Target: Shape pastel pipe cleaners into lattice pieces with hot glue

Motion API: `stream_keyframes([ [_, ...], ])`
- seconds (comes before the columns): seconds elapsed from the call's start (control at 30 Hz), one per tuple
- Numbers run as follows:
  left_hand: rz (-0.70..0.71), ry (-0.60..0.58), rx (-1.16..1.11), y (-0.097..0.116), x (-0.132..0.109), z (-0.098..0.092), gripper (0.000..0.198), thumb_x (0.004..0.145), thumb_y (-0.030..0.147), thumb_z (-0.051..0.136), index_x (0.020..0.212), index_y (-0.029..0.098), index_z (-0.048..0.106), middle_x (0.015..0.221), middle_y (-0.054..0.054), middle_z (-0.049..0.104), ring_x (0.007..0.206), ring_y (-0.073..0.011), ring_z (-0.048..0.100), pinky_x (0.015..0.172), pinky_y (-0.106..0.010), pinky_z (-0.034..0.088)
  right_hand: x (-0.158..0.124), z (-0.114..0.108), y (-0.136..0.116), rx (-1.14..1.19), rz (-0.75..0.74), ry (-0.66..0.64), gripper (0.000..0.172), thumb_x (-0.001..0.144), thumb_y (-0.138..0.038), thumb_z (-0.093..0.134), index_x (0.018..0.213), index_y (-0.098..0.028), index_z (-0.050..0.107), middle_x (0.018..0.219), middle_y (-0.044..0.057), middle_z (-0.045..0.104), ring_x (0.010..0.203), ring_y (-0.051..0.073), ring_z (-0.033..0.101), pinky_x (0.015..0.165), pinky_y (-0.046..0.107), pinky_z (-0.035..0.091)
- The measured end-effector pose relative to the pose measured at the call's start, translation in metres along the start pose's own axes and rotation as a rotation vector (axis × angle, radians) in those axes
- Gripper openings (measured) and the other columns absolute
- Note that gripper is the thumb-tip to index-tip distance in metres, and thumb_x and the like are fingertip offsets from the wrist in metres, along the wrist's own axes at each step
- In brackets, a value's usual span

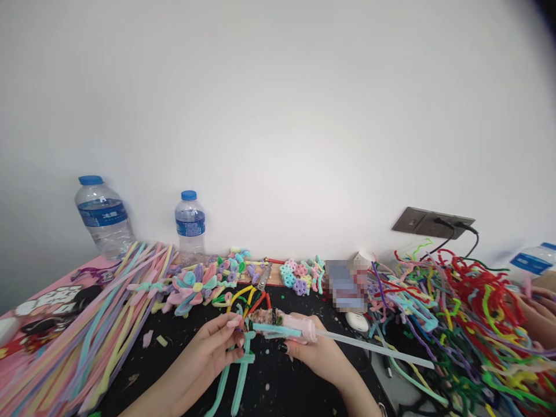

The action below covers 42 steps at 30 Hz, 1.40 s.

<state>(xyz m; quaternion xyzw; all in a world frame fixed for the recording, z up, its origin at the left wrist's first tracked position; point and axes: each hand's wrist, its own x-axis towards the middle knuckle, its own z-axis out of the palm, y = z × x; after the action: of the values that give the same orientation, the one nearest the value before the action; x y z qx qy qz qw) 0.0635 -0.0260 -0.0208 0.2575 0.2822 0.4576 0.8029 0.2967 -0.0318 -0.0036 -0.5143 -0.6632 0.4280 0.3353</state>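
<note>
Left hand [212, 347] pinches a teal pipe cleaner [241, 370]; right hand [324, 354] grips a pink tool [299, 329] (clear stick [373, 346] trailing). Pastel stems [87, 336] crowd the tabletop [278, 385] leftward, a bright tangle [469, 313] rightward.

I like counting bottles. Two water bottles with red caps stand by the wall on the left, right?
No, their caps are blue, not red. The head view shows the larger bottle and the smaller bottle standing by the wall on the left.

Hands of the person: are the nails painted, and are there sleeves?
The left hand has pale pink painted nails. The right hand shows one black painted nail. No sleeves or gloves show on either forearm.
</note>
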Motion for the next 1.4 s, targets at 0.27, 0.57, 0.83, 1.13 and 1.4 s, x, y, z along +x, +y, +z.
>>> stream_keyframes([
  [0.27,0.023,0.063,0.025,0.001,-0.001,0.005,0.005,0.080,0.025,0.065,0.083,0.021,0.064,0.075,0.000,0.053,0.070,-0.0124,0.051,0.066,-0.026,0.047,0.000,0.001,-0.003,-0.022,-0.068,0.009,0.018,0.069,-0.032,0.066,0.079,-0.017,0.063,0.074,-0.001,0.054,0.063,0.013,0.048,0.057,0.021,0.040],
  [0.57,0.309,0.297,0.657,0.014,0.002,-0.001,0.024,0.077,0.042,0.060,0.076,0.019,0.067,0.072,-0.003,0.057,0.072,-0.0195,0.051,0.068,-0.028,0.045,0.003,0.003,-0.016,-0.176,-0.129,0.039,0.010,0.072,-0.025,0.062,0.077,-0.017,0.062,0.068,-0.002,0.056,0.061,0.011,0.044,0.054,0.020,0.033],
  [0.83,0.442,0.282,1.363,0.034,0.002,-0.020,0.019,0.078,0.033,0.055,0.063,0.023,0.061,0.079,-0.006,0.061,0.081,-0.0275,0.055,0.072,-0.029,0.040,0.008,0.003,-0.015,-0.070,-0.118,0.120,0.003,0.071,-0.016,0.058,0.074,-0.018,0.058,0.061,-0.005,0.049,0.056,0.010,0.040,0.053,0.020,0.031],
  [1.13,0.389,0.348,1.588,0.038,-0.006,-0.022,0.015,0.079,0.032,0.052,0.069,0.023,0.058,0.082,-0.005,0.059,0.070,-0.0249,0.057,0.053,-0.025,0.033,0.003,0.004,-0.007,0.042,0.011,0.182,0.015,0.069,-0.030,0.062,0.077,-0.017,0.062,0.064,-0.002,0.051,0.058,0.014,0.048,0.055,0.024,0.041],
  [1.4,0.423,0.175,1.072,0.021,-0.007,0.002,0.012,0.078,0.032,0.061,0.080,0.024,0.069,0.087,-0.005,0.063,0.081,-0.0248,0.057,0.066,-0.025,0.042,-0.001,0.004,0.002,0.008,0.058,0.072,0.030,0.066,-0.030,0.069,0.093,-0.017,0.065,0.080,0.002,0.055,0.063,0.014,0.051,0.057,0.025,0.043],
])
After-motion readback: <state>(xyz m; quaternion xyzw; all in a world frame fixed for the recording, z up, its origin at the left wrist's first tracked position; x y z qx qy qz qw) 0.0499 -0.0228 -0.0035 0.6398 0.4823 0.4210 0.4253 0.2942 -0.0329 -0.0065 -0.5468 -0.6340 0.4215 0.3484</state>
